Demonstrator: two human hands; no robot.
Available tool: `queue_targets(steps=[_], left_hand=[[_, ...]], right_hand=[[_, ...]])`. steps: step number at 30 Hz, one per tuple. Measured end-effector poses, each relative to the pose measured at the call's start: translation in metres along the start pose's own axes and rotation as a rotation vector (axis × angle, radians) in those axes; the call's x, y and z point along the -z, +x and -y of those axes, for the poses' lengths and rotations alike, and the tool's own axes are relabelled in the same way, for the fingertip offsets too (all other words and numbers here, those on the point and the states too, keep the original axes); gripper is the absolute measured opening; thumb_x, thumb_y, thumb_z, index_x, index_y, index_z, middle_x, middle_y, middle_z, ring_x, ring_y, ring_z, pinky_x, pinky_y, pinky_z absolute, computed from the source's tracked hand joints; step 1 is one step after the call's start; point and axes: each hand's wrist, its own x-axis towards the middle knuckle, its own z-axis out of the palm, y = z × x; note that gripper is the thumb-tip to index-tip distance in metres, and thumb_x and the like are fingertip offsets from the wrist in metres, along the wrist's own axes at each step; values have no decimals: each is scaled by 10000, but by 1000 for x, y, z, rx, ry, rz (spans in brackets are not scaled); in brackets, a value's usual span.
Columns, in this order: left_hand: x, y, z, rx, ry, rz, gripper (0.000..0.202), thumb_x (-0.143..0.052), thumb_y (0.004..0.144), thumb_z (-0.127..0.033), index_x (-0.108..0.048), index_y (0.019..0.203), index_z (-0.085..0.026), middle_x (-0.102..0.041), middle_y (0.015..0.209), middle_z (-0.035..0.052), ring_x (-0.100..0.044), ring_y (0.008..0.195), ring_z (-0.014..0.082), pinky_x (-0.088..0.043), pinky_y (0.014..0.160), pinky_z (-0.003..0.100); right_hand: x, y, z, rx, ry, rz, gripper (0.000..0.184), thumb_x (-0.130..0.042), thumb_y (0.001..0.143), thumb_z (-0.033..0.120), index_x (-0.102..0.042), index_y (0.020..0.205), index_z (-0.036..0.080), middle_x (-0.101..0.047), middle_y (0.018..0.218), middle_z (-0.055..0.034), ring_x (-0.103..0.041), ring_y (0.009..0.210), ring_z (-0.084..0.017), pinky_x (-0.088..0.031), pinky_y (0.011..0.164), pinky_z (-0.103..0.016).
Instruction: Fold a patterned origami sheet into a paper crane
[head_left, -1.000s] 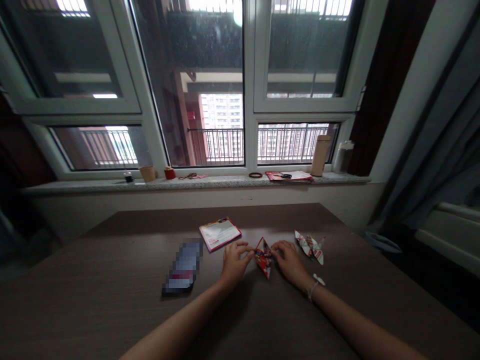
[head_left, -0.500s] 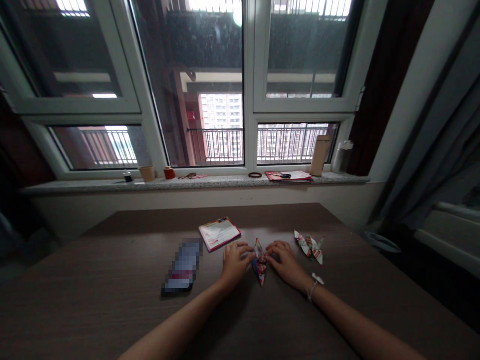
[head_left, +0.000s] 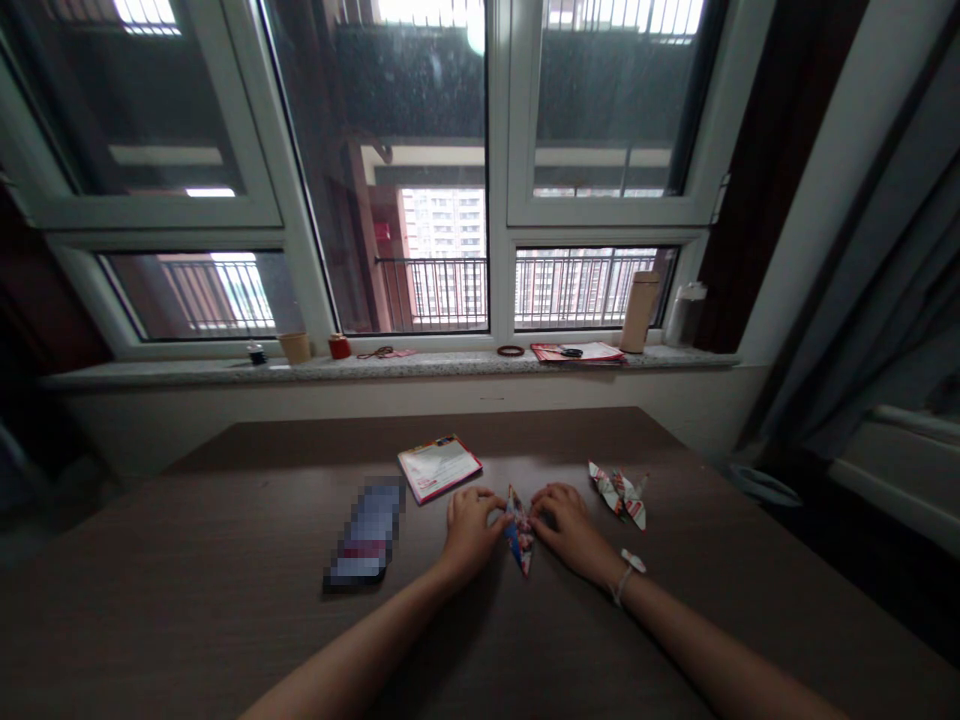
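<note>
A small folded paper piece (head_left: 519, 530), printed in red and blue, stands on edge on the brown table (head_left: 225, 600) between my two hands. My left hand (head_left: 469, 532) pinches its left side with curled fingers. My right hand (head_left: 568, 524) pinches its right side, and a white band hangs at that wrist. A finished folded paper figure (head_left: 619, 493) with red and white print lies just right of my right hand.
A red-edged sheet of paper (head_left: 439, 466) lies beyond my left hand, and a blurred flat object (head_left: 367, 534) lies to its left. The window sill (head_left: 187, 370) holds small cups, a ring, papers, a tall beige bottle (head_left: 640, 310) and a jar. A curtain hangs at right.
The paper piece between my hands has been pressed narrower, from a wide diamond to a slim upright shape. Both hands have come closer together.
</note>
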Motion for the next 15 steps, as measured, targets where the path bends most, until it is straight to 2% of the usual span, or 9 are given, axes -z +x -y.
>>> queue_targets(steps=[6,12,15], left_hand=[[0,-1,-2,-45,86,-1,226,-624,849,-379,-696,1051,-307,-588,1197,41,-466,1151,257,-321,1025,408],[1,-1,-4,-53,95,7,245,-604,857,-379,-687,1068,-287,-594,1183,52,-469,1154,263,-317,1032,417],[3,-2,-5,-39,60,2,344,-608,850,-340,-636,1191,-301,-584,1203,63,-471,1159,267,-321,1034,422]], right_hand=[[2,-1,4,-6,-42,11,40,-597,854,253,-623,853,223,-605,1011,-43,-486,1051,-225,-348,972,-379],[8,-3,12,16,29,-7,87,-620,852,309,-640,908,246,-596,1044,-40,-475,1088,-230,-348,981,-374],[10,-3,13,30,27,30,67,-653,826,317,-681,873,278,-595,1048,-24,-464,1102,-233,-321,1007,-388]])
